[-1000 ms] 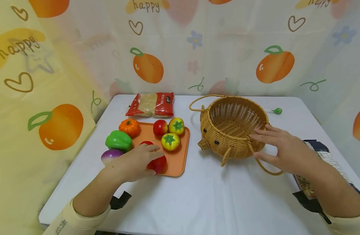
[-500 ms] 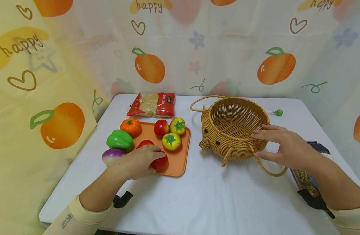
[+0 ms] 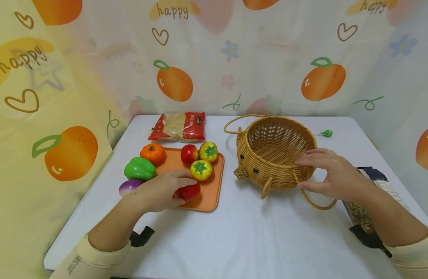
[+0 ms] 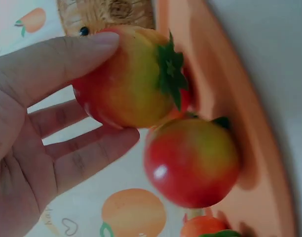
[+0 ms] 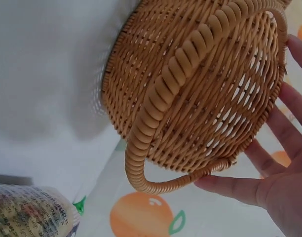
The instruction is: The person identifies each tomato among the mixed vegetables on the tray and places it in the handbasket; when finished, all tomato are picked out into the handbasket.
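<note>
My left hand grips a red-and-yellow toy tomato between thumb and fingers, over the near part of an orange tray. Close by it in the left wrist view is a second toy tomato, which the hand hides in the head view. Yellow-and-red toy tomatoes with green tops sit farther back on the tray, beside a plain red one. The right hand rests its spread, fairly straight fingers on the rim of a pig-faced wicker basket, thumb near a looped handle.
A toy pumpkin, green bell pepper and purple-and-white vegetable line the tray's left side. Behind lies a red-ended bag of grain. Another packet lies under the right forearm. A green lollipop sits behind the basket.
My left hand has moved slightly over the tray, and the red tomato behind its fingers is now hidden in the head view. The right hand stays at the basket rim.
</note>
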`<state>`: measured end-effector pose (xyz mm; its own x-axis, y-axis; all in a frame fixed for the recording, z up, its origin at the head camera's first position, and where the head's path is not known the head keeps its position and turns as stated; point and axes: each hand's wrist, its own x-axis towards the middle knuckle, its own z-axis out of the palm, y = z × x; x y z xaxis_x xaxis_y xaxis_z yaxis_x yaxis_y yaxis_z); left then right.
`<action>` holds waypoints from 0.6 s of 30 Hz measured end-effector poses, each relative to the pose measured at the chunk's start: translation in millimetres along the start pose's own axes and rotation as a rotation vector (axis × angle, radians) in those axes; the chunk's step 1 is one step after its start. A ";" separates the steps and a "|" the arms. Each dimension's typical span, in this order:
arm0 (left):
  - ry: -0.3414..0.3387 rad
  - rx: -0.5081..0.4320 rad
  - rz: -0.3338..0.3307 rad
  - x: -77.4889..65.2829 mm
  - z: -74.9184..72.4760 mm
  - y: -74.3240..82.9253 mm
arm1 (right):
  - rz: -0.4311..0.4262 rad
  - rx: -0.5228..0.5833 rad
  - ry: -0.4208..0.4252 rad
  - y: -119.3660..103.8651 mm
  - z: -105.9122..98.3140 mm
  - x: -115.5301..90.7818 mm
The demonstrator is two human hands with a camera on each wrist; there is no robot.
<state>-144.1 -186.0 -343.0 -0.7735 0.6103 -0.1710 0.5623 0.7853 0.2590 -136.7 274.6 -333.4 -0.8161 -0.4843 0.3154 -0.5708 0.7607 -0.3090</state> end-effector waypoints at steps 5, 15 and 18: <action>0.126 0.001 0.085 3.8 -13.1 -0.8 | 0.012 -0.022 0.043 -3.7 6.2 -2.3; 0.204 -0.114 0.053 36.8 -43.0 12.7 | 0.003 -0.033 0.091 -16.7 14.1 -5.5; 0.232 -0.144 0.061 51.8 -51.4 21.4 | 0.000 -0.035 0.083 -19.6 14.8 -4.8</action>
<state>-187.2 -142.9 -297.5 -0.7949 0.6030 0.0673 0.5758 0.7147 0.3970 -123.0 255.6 -342.2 -0.8048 -0.4482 0.3891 -0.5664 0.7759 -0.2779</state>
